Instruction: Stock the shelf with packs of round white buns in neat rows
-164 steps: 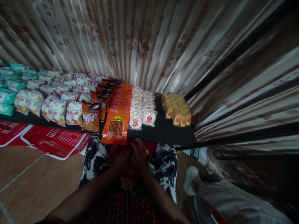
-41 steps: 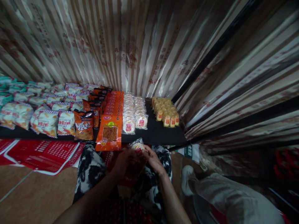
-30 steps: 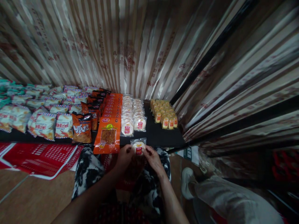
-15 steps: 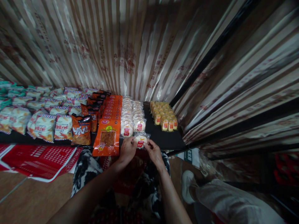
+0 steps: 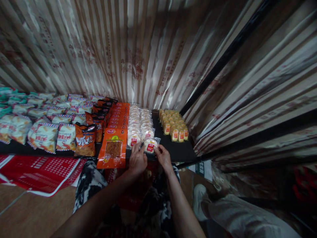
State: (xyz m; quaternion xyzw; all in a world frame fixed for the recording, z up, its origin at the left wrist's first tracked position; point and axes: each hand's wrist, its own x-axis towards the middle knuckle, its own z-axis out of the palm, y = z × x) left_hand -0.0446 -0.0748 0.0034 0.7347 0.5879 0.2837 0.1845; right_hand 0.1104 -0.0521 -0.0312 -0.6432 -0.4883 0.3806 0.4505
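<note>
A round white snack in a clear wrapper with a red label (image 5: 150, 145) is held upright at the front of the shelf. My left hand (image 5: 138, 161) is closed with its fingertips on the packet's left edge. On the opposite edge, my right hand (image 5: 163, 157) pinches the wrapper. Just behind stand two rows of the same white wrapped snacks (image 5: 134, 136), and the held one partly covers the front of the right row. Left of my hands lies a long orange packet of brown sticks (image 5: 113, 148).
Small yellow packs (image 5: 175, 134) stand at the right on the black shelf (image 5: 170, 148). Orange bags (image 5: 85, 139) and white bags (image 5: 65, 137) fill the left. A red basket (image 5: 42, 173) sits below. Another person's leg (image 5: 237, 211) is at lower right, near a dark pole (image 5: 215, 72).
The wrapped snack has moved slightly up and inward, closer to the front of the right row. Both hands keep hold of it.
</note>
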